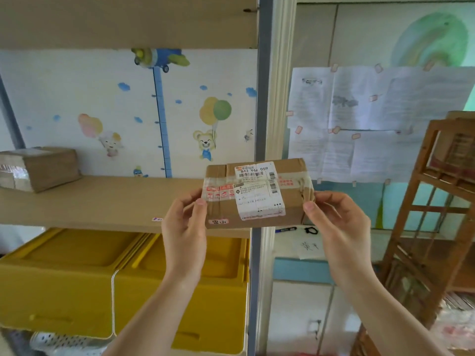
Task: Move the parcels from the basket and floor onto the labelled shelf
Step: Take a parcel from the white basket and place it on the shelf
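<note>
I hold a small brown cardboard parcel (257,192) with a white shipping label and clear tape in front of the right end of the wooden shelf board (102,201). My left hand (185,224) grips its left edge and my right hand (336,222) grips its right edge. A small pink tag sits on the parcel's lower left corner. Another pink label (156,219) is stuck on the shelf's front edge. A second taped brown parcel (38,168) lies on the shelf at the far left.
Two yellow plastic bins (77,276) fill the level below the shelf. A grey upright post (259,124) bounds the shelf on the right. A wooden rack (431,214) stands at the far right, and papers (372,119) are taped to the wall.
</note>
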`<action>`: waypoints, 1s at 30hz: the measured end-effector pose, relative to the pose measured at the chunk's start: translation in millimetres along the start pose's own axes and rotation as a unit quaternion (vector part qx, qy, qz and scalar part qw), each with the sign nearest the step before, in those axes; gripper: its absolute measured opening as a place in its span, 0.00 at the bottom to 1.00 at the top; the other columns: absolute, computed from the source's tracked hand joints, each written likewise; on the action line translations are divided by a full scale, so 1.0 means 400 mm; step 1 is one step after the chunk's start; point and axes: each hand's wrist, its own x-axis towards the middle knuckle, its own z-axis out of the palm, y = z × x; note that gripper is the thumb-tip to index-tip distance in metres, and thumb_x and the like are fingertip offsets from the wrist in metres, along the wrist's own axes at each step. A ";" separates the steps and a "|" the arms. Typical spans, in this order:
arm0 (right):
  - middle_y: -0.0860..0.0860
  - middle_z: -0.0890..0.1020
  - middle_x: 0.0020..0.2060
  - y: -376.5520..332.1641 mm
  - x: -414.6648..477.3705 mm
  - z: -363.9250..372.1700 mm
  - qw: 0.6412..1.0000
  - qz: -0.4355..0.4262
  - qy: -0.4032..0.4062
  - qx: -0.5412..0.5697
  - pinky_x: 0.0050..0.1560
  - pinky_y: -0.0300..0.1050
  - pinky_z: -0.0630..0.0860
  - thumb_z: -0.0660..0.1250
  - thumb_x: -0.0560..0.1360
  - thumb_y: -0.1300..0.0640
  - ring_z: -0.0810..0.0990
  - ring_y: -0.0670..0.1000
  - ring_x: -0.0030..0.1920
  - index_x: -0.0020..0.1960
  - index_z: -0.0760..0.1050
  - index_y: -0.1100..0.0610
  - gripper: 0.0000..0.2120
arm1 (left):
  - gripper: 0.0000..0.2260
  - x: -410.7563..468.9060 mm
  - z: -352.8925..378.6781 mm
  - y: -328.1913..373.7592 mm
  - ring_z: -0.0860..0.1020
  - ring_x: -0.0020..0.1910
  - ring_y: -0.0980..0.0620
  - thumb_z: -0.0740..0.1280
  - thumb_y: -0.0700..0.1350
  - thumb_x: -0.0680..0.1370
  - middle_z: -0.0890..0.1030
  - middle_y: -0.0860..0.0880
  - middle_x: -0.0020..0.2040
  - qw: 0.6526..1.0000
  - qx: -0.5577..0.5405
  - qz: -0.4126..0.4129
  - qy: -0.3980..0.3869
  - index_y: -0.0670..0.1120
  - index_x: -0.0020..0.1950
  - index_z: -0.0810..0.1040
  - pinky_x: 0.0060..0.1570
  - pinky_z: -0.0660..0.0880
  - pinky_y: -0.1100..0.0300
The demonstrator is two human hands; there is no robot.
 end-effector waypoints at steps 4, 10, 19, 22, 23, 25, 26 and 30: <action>0.51 0.86 0.48 0.010 0.029 0.054 0.999 -0.015 -0.038 0.015 0.47 0.35 0.81 0.72 0.75 0.65 0.86 0.46 0.49 0.53 0.78 0.56 0.10 | 0.09 0.047 -0.040 0.013 0.85 0.51 0.55 0.63 0.42 0.82 0.86 0.48 0.51 1.000 0.023 0.006 0.010 0.43 0.60 0.80 0.37 0.80 0.67; 0.43 0.86 0.49 0.080 0.067 0.167 0.983 -0.027 -0.111 -0.147 0.49 0.35 0.82 0.72 0.76 0.58 0.84 0.43 0.52 0.60 0.80 0.50 0.13 | 0.11 0.171 -0.130 -0.030 0.86 0.43 0.59 0.63 0.43 0.82 0.87 0.47 0.49 0.998 0.065 -0.009 0.012 0.43 0.60 0.82 0.33 0.79 0.69; 0.46 0.85 0.58 0.194 0.139 0.329 0.887 -0.044 -0.142 -0.438 0.44 0.25 0.73 0.66 0.80 0.59 0.82 0.43 0.49 0.70 0.76 0.51 0.18 | 0.10 0.397 -0.172 -0.234 0.85 0.45 0.57 0.64 0.47 0.82 0.86 0.53 0.50 0.981 0.122 -0.109 -0.102 0.50 0.62 0.80 0.35 0.80 0.66; 0.49 0.87 0.56 0.210 0.136 0.355 0.842 -0.049 -0.130 -0.521 0.51 0.40 0.81 0.65 0.81 0.57 0.86 0.49 0.50 0.70 0.77 0.50 0.17 | 0.11 0.432 -0.167 -0.288 0.82 0.48 0.60 0.64 0.49 0.82 0.83 0.57 0.51 0.972 0.148 -0.123 -0.135 0.51 0.63 0.80 0.43 0.78 0.63; 0.49 0.87 0.54 0.212 0.133 0.360 0.822 -0.052 -0.122 -0.554 0.49 0.43 0.83 0.64 0.81 0.56 0.86 0.50 0.48 0.69 0.77 0.49 0.17 | 0.11 0.442 -0.163 -0.300 0.82 0.51 0.58 0.64 0.50 0.82 0.84 0.56 0.51 0.971 0.147 -0.125 -0.138 0.50 0.62 0.81 0.45 0.78 0.61; 0.49 0.86 0.51 0.206 0.134 0.364 0.784 -0.056 -0.101 -0.610 0.45 0.44 0.82 0.62 0.82 0.53 0.85 0.51 0.45 0.68 0.78 0.48 0.16 | 0.13 0.458 -0.156 -0.317 0.83 0.53 0.54 0.65 0.50 0.82 0.84 0.54 0.51 0.969 0.154 -0.124 -0.150 0.47 0.62 0.81 0.49 0.80 0.56; 0.49 0.86 0.50 0.204 0.136 0.365 0.771 -0.058 -0.093 -0.628 0.43 0.45 0.81 0.61 0.82 0.52 0.85 0.52 0.45 0.68 0.78 0.47 0.16 | 0.13 0.463 -0.152 -0.321 0.82 0.52 0.56 0.65 0.50 0.82 0.84 0.55 0.50 0.966 0.163 -0.123 -0.159 0.47 0.62 0.81 0.48 0.80 0.58; 0.48 0.84 0.47 0.213 0.144 0.372 0.747 -0.060 -0.087 -0.656 0.40 0.45 0.81 0.60 0.83 0.50 0.83 0.51 0.42 0.69 0.77 0.46 0.16 | 0.15 0.477 -0.145 -0.336 0.78 0.47 0.64 0.64 0.52 0.82 0.80 0.59 0.46 0.960 0.189 -0.105 -0.179 0.48 0.65 0.79 0.42 0.75 0.64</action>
